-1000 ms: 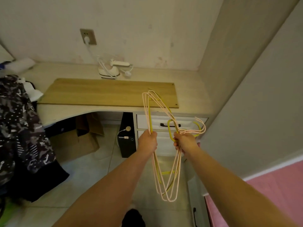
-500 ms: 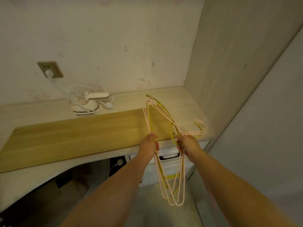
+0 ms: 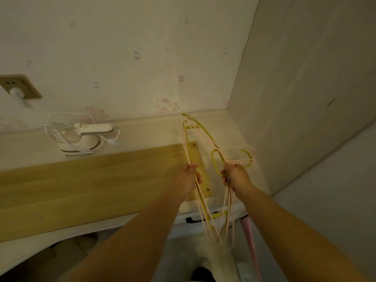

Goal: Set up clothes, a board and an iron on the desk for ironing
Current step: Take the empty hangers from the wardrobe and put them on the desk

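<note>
A bundle of thin pink and yellow hangers (image 3: 200,130) hangs between my hands above the right end of the desk (image 3: 221,127). My left hand (image 3: 188,177) grips one side of the bundle. My right hand (image 3: 236,176) grips it just below the hooks, which point right. A long wooden board (image 3: 91,180) lies flat along the desk under my left hand. A small white iron (image 3: 83,139) stands on the desk behind the board, its cord running to a wall socket (image 3: 19,86). No clothes are in view.
A tall cabinet side (image 3: 305,88) walls off the desk's right end. A white drawer with a dark handle (image 3: 192,219) sits below the desk edge. A pink strip (image 3: 251,241) hangs low on the right.
I have moved closer to the desk, and my hands with the hangers now hover over its right end. The dark clothes on the left have gone out of view.
</note>
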